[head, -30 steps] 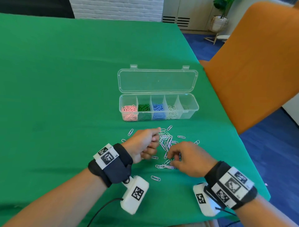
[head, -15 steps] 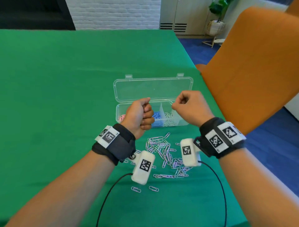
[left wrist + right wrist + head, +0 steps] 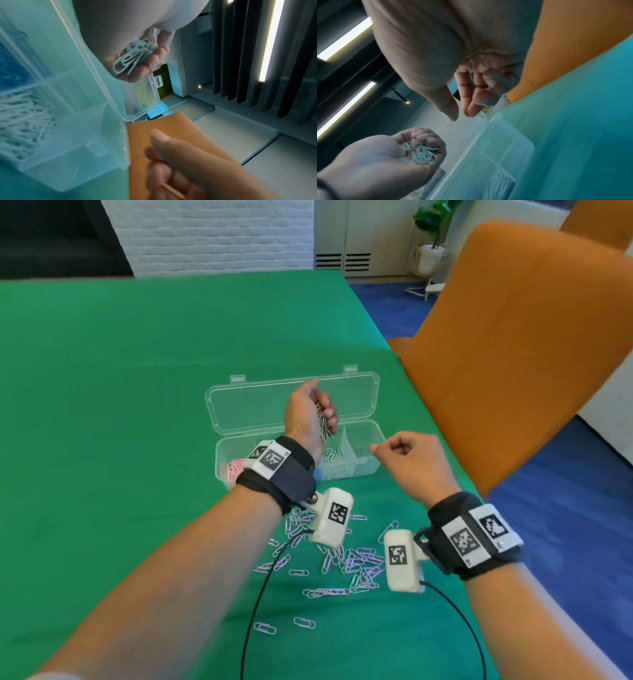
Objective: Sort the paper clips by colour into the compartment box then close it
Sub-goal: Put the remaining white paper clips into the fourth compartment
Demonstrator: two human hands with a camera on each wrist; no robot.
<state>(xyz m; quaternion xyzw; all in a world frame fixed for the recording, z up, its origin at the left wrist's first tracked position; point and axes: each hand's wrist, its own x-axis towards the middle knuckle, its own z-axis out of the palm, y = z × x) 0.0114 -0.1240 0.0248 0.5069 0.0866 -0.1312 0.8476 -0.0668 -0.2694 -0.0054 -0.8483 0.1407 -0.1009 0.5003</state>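
My left hand (image 3: 310, 414) cups a bunch of white clips (image 3: 135, 56) over the open box (image 3: 363, 470) near the table's right edge, my right hand (image 3: 409, 462) loosely curled, apparently empty; next, tip them into the white compartment

Left hand (image 3: 310, 416): risen from the loose clips on the tabletop (image 3: 137, 405) to above the compartment box (image 3: 371, 436), now turned palm sideways, cupping a bunch of white paper clips (image 3: 322, 422). Right hand (image 3: 409, 462): likewise lifted off the pile, fingers curled beside the box's right end.
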